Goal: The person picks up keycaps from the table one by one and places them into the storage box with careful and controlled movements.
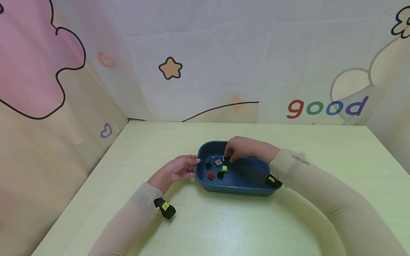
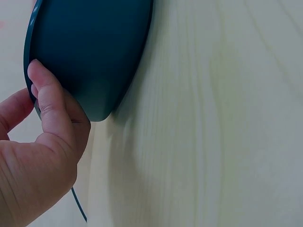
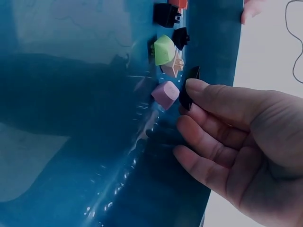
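Right hand (image 1: 246, 148) is pinching a black keycap (image 3: 194, 73) inside the blue tray (image 1: 245, 176), near its far wall — the keycap's long edge is seemingly running along that wall, though fingers are covering much of it. Just beside it, a pink keycap (image 3: 165, 95) is lying on the tray floor, nearer this hand than the left hand (image 1: 182, 168), which is holding the tray's left end.
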Motion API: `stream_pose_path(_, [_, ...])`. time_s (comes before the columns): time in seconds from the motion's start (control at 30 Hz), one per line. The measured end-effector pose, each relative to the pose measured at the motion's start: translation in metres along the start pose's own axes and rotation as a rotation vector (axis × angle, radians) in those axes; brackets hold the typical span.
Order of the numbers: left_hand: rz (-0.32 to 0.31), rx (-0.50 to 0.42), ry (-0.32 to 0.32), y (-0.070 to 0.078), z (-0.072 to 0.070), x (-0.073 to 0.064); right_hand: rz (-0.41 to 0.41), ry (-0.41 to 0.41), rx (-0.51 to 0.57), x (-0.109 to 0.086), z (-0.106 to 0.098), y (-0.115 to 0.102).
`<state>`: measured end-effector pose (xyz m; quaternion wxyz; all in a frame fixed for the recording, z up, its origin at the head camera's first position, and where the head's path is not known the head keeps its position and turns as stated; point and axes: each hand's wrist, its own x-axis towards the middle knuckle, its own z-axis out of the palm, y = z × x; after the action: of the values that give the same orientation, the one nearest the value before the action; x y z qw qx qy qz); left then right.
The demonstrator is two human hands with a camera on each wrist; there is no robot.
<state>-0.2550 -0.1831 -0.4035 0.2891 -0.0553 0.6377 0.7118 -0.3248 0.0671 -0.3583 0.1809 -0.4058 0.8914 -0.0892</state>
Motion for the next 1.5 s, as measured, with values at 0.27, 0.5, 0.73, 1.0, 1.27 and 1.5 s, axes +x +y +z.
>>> stream_pose_path(0.27, [-0.005,-0.001,0.011,0.000,-0.001,0.000,-0.005,0.013,0.001,0.004,0.006,0.001])
stream_pose_path(0.5, [-0.002,-0.004,0.011,-0.001,-0.001,0.000,-0.022,0.010,0.002,0.008,0.011,0.003])
stream_pose_path(0.73, [-0.001,0.003,0.017,-0.002,-0.001,0.000,-0.033,0.008,-0.004,0.010,0.016,0.002])
stream_pose_path(1.0, [0.006,0.007,0.021,-0.002,0.000,0.000,-0.034,-0.002,-0.013,0.014,0.021,0.002])
stream_pose_path(1.27, [0.003,0.003,0.018,-0.002,-0.001,-0.001,-0.034,0.004,-0.017,0.015,0.021,0.000])
stream_pose_path(1.5, [0.004,0.003,0.020,-0.003,-0.002,0.000,-0.034,-0.003,-0.036,0.016,0.022,0.003])
